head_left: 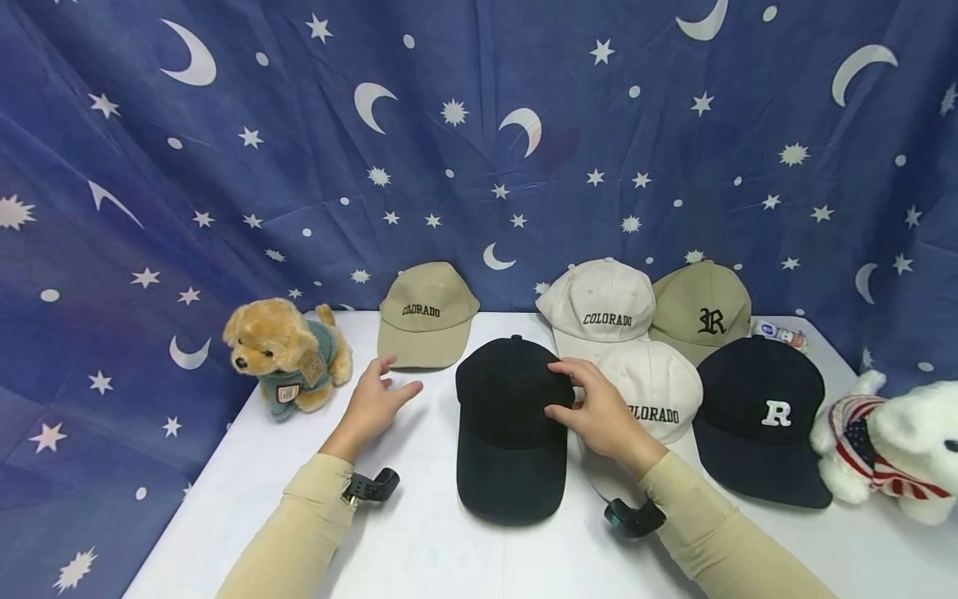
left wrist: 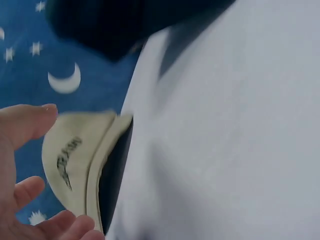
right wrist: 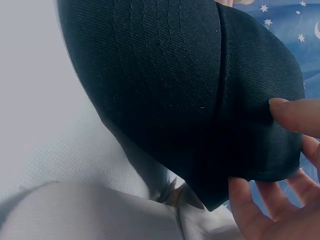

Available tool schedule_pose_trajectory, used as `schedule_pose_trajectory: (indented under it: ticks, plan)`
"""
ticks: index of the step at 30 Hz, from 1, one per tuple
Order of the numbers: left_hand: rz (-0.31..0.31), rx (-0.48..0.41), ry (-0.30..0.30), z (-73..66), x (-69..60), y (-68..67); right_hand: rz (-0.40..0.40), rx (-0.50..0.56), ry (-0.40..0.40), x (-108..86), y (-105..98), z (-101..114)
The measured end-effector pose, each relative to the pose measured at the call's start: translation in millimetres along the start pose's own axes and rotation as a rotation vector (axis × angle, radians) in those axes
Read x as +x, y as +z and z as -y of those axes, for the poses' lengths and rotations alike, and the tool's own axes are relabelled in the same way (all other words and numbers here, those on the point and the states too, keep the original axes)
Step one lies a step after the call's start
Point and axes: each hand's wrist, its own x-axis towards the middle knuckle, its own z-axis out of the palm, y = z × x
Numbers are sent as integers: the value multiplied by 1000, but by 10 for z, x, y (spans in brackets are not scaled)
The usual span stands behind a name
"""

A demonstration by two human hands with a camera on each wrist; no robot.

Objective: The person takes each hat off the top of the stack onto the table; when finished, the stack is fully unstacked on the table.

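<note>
A plain black cap (head_left: 512, 433) is near the middle of the white table, brim toward me. My right hand (head_left: 599, 408) grips its right side; in the right wrist view the thumb (right wrist: 295, 116) lies on the crown and the fingers are at the lower edge. To the cap's left, my left hand (head_left: 377, 405) holds nothing, its fingers spread and a little bent. Just beyond it sits a tan cap (head_left: 427, 320) lettered COLORADO, seen past the fingers in the left wrist view. A white COLORADO cap (head_left: 649, 387) lies under and beside my right hand, partly covered.
Further right are another white COLORADO cap (head_left: 599, 301), an olive cap (head_left: 703, 304) and a navy cap (head_left: 756, 408) with a white R. A plush dog (head_left: 277, 349) sits at the left, a white plush toy (head_left: 898, 449) at the right. A blue curtain (head_left: 449, 208) hangs behind the table (head_left: 434, 532).
</note>
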Motion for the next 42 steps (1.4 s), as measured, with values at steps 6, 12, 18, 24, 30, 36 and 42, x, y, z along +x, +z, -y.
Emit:
schedule_pose_trajectory:
  ticks: [6,12,18,24,30,36,42]
  plan:
    - [-23,-53,-45,58,285,-126,-4,18,4,-16,15,-4]
    - [-43,-109,-100,93,467,-127,1,36,4,-23,30,-3]
    - [-82,-212,-138,65,540,-124,3,29,2,-16,24,-6]
    - [-48,-214,-205,64,521,-132,7,27,2,-11,10,11]
    - [-25,-245,-209,95,528,-109,3,24,-2,-8,-4,-4]
    - [-70,-275,-194,125,555,-72,2,25,-8,-1,2,-15]
    - [-108,-282,-174,130,569,-28,4,21,2,-4,-3,-5]
